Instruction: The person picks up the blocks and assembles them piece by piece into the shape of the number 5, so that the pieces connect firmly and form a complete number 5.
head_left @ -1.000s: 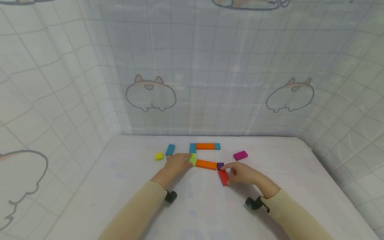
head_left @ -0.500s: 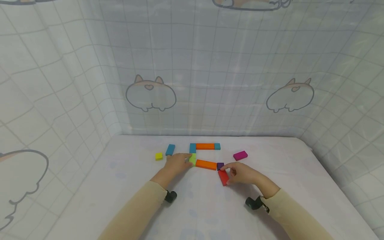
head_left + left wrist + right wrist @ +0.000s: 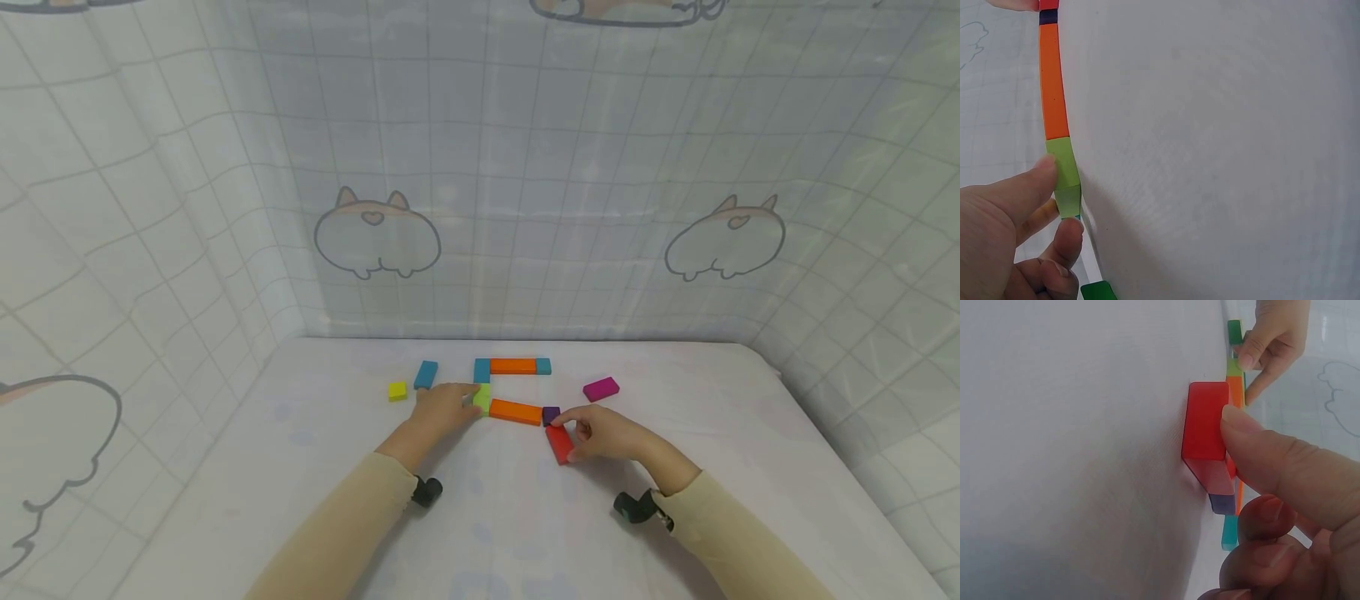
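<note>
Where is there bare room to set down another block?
Bare cloth lies between the sleeves, right of the magenta block and left of the yellow block. A smaller gap separates the far orange block and near orange block. It is crowded where the left hand pinches the lime block and the right hand holds the red block beside the purple block.

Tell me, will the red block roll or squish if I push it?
The red block probably won't roll, because its sides look flat. It's likely stiff: its edges look straight where the right hand holds it. Pushed forward, it may nudge the purple block at its far end.
</note>
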Demonstrator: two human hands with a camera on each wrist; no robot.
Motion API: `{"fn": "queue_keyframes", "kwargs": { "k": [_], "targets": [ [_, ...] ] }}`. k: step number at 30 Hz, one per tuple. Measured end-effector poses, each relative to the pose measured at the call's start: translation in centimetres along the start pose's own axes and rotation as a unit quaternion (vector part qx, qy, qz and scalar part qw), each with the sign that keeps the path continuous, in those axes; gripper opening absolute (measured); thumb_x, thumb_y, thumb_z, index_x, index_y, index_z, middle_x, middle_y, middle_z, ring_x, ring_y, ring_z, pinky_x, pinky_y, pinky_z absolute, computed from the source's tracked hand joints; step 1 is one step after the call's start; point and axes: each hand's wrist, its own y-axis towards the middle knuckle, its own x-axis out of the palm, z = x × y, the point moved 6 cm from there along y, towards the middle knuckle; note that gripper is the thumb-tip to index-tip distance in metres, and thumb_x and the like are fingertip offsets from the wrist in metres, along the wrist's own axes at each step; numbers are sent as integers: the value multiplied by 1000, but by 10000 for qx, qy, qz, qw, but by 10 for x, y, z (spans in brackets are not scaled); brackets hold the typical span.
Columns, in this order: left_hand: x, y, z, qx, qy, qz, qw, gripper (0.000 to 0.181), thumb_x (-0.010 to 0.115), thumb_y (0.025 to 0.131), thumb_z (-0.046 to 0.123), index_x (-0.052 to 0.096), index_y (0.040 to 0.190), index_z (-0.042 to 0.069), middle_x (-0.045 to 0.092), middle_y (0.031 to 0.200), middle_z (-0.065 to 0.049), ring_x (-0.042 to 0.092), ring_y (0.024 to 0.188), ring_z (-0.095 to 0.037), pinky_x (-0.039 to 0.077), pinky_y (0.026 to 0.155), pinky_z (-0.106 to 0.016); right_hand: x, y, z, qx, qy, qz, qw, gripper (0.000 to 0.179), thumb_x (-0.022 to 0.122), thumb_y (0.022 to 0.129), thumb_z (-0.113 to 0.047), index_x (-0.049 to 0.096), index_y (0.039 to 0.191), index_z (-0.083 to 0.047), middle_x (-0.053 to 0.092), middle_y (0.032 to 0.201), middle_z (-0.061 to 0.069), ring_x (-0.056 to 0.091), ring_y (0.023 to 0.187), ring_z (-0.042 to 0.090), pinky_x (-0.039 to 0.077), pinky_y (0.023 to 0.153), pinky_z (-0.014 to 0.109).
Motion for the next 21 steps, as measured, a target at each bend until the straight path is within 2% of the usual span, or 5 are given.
{"fn": "queue_keyframes", "kwargs": {
  "k": [16,21],
  "targets": [
    [0,0,0,-53,31,27,10000,52,68,94,42,58,142,25,59,141,-8,49,134,-35,19,109,-74,-3,-3,-2,-82,-81,127,9999,48,83,82,-18,67,128,-18,49,69,-2,49,65,16,36,56,27],
    [-2,-2,0,-34,-97,74,9999,52,69,94,42,58,142,25,65,132,-7,53,130,-34,18,109,-74,-9,-4,-2,-45,-71,257,9996,45,81,85,-18,67,128,-18,50,70,-1,50,65,16,38,57,28]
  ]
}}
